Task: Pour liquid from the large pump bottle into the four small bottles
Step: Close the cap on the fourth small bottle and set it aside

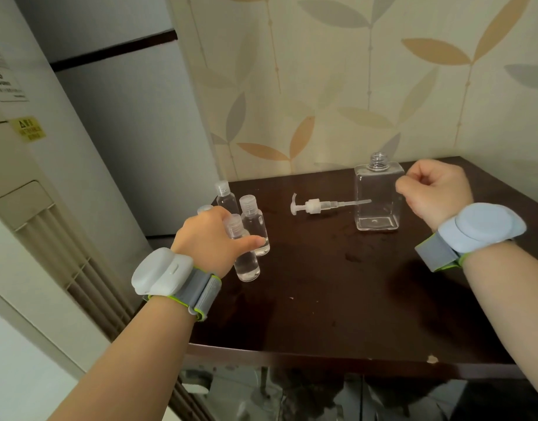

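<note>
The large clear pump bottle (378, 196) stands upright at the back right of the dark table (337, 305), neck open and nearly empty. Its white pump head (313, 206) lies on its side to the left of it, tube pointing at the bottle. Several small capped bottles holding clear liquid cluster at the table's left edge: one at the back (223, 196), one in the middle (254, 223), the nearest (248, 265), and a cap (204, 209) showing behind my fingers. My left hand (210, 238) wraps the nearest small bottle, thumb across its front. My right hand (431, 189) is a loose fist beside the large bottle, holding nothing.
A grey refrigerator (134, 132) and a white floor unit with a grille (34, 226) stand left of the table. Leaf-patterned wallpaper (352, 86) backs it. Damp smears (352, 256) mark the tabletop. Both wrists wear grey bands with sensor pods.
</note>
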`<action>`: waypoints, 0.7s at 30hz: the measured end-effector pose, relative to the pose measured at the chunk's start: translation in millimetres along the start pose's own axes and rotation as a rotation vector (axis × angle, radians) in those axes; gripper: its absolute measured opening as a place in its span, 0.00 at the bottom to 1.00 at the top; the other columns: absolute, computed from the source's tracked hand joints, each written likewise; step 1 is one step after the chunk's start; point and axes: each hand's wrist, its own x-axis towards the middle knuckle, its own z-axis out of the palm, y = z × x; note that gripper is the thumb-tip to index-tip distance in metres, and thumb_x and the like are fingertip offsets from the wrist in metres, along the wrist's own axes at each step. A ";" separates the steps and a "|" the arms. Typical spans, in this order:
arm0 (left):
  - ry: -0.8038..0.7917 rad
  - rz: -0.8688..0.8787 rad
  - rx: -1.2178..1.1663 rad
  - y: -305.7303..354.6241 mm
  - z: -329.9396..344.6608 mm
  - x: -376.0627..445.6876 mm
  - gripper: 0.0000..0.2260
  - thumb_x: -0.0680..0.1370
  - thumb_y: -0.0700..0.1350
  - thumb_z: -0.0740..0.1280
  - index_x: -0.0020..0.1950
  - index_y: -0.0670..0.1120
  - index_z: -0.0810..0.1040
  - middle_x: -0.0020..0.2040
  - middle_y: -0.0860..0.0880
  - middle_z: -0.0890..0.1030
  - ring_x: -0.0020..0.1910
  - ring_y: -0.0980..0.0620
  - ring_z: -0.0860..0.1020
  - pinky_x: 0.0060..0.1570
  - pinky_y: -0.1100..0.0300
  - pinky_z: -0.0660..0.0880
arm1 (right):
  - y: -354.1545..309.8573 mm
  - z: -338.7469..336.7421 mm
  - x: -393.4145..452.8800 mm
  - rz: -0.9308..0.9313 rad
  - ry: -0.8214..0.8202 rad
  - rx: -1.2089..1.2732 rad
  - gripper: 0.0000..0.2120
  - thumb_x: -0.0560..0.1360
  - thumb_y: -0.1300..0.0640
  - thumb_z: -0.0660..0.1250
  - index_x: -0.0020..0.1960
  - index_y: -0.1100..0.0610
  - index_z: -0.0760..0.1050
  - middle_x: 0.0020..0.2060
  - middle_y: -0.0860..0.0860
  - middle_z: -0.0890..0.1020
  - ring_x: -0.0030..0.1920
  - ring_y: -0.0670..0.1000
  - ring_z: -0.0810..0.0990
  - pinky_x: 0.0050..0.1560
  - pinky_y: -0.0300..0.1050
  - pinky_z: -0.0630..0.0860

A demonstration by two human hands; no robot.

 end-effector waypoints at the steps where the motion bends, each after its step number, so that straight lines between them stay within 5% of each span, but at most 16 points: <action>1: -0.005 -0.001 0.001 0.4 0.5 0.1 0.22 0.63 0.64 0.71 0.44 0.49 0.72 0.38 0.52 0.75 0.39 0.50 0.74 0.30 0.61 0.64 | -0.6 -0.4 -0.7 -0.007 -0.002 -0.020 0.07 0.65 0.65 0.64 0.29 0.62 0.70 0.17 0.49 0.69 0.22 0.46 0.64 0.27 0.39 0.64; 4: -0.016 0.003 -0.017 2.0 0.9 1.2 0.22 0.63 0.62 0.72 0.46 0.49 0.73 0.40 0.52 0.75 0.42 0.50 0.74 0.37 0.59 0.67 | -3.1 -1.0 -1.9 -0.026 -0.006 -0.057 0.06 0.66 0.66 0.64 0.31 0.65 0.71 0.19 0.50 0.69 0.21 0.44 0.66 0.22 0.31 0.60; 9: 0.003 0.031 -0.050 5.7 1.5 -1.6 0.27 0.63 0.57 0.75 0.56 0.47 0.73 0.49 0.47 0.78 0.49 0.46 0.76 0.45 0.57 0.70 | -5.6 -1.5 -3.7 -0.032 -0.015 -0.091 0.06 0.66 0.66 0.64 0.31 0.65 0.71 0.22 0.54 0.68 0.23 0.45 0.65 0.23 0.30 0.60; 13: -0.038 0.060 -0.003 7.4 -1.3 -3.1 0.28 0.65 0.58 0.73 0.59 0.47 0.70 0.49 0.48 0.76 0.47 0.48 0.75 0.43 0.59 0.68 | -6.2 -1.6 -3.9 -0.036 -0.033 -0.113 0.06 0.67 0.66 0.65 0.31 0.65 0.71 0.23 0.55 0.69 0.26 0.49 0.64 0.27 0.35 0.63; 21: 0.004 0.017 0.057 17.0 -7.7 -7.3 0.31 0.67 0.61 0.69 0.62 0.46 0.65 0.56 0.46 0.77 0.55 0.45 0.74 0.47 0.56 0.68 | -2.9 -1.0 0.0 -0.026 0.064 -0.105 0.07 0.68 0.62 0.67 0.34 0.59 0.70 0.24 0.49 0.68 0.27 0.48 0.65 0.25 0.28 0.61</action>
